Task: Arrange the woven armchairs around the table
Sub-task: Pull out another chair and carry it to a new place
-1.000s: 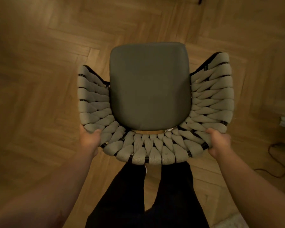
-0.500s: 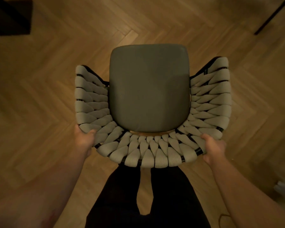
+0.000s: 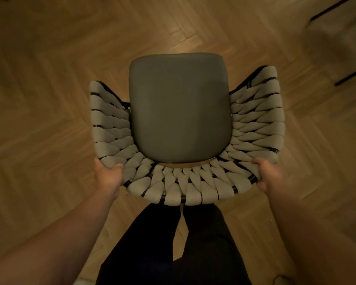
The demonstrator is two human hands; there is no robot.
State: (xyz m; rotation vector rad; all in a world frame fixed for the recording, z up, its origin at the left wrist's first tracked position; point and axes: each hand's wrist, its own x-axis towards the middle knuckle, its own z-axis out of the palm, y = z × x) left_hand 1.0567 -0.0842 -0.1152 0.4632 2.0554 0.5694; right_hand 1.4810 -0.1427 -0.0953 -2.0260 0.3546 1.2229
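Note:
A woven armchair (image 3: 180, 108) fills the middle of the head view, seen from above: a grey seat cushion ringed by pale woven straps on a black frame. My left hand (image 3: 108, 176) grips the back rim at its left corner. My right hand (image 3: 266, 174) grips the same rim at its right corner. My dark-trousered legs stand directly behind the chair's back. The chair's legs are hidden under the seat. No table top is clearly in view.
Herringbone wood floor (image 3: 49, 99) lies all around. Thin black furniture legs (image 3: 350, 76) and a blurred pale shape show at the upper right corner. Open floor stretches ahead and to the left of the chair.
The chair and I have travelled across the floor; the dark object at upper left and the cable at right have left the view, and black legs at upper right have come closer. Both grips unchanged.

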